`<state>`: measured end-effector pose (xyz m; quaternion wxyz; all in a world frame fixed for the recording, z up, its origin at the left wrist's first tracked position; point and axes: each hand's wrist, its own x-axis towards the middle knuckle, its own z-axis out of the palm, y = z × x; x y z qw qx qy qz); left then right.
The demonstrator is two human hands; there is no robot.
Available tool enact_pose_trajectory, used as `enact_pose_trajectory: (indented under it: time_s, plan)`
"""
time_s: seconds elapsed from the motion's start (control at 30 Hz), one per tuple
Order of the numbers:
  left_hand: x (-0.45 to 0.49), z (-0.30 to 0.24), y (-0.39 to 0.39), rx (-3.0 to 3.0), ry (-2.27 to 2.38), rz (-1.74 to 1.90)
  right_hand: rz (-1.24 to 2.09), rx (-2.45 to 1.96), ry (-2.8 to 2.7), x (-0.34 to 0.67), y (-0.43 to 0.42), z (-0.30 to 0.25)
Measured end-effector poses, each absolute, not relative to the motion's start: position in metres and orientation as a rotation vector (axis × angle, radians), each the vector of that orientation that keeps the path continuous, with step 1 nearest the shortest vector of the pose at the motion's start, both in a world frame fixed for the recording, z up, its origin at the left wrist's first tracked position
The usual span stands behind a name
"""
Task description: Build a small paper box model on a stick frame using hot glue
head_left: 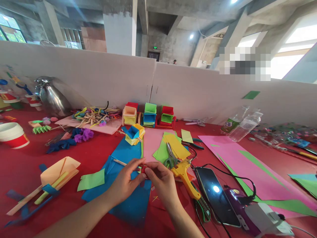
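My left hand (127,178) and my right hand (163,181) meet over the middle of the table, their fingers pinched on a small red piece (143,169), probably paper, mostly covered by the fingertips. Beneath my hands lies a blue paper sheet (133,208). A wooden stick (120,162) with folded blue paper sits left of my left fingers. Close to my right hand are a yellow glue gun (185,178) and scissors (170,155) resting on yellow paper (177,145). Light green paper (91,180) lies left of my left wrist.
Folded paper boxes (150,115) stand in stacks before a white partition (104,76). A smartphone (218,195) and cables lie right, near plastic bottles (246,125). A metal jug (53,97), a paper cup (15,135) and a peach paper piece (58,170) are left.
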<state>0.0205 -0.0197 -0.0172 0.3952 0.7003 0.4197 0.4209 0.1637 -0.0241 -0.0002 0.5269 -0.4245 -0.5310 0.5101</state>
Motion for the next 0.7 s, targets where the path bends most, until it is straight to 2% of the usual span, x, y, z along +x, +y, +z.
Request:
enact_pose_trajectory:
  time_s: [0.7]
  plan:
    - [0.0191,-0.0178,-0.0194,1.857,1.143,1.071,1.187,-1.006,-1.216,0.1620,-0.0220,-0.0061]
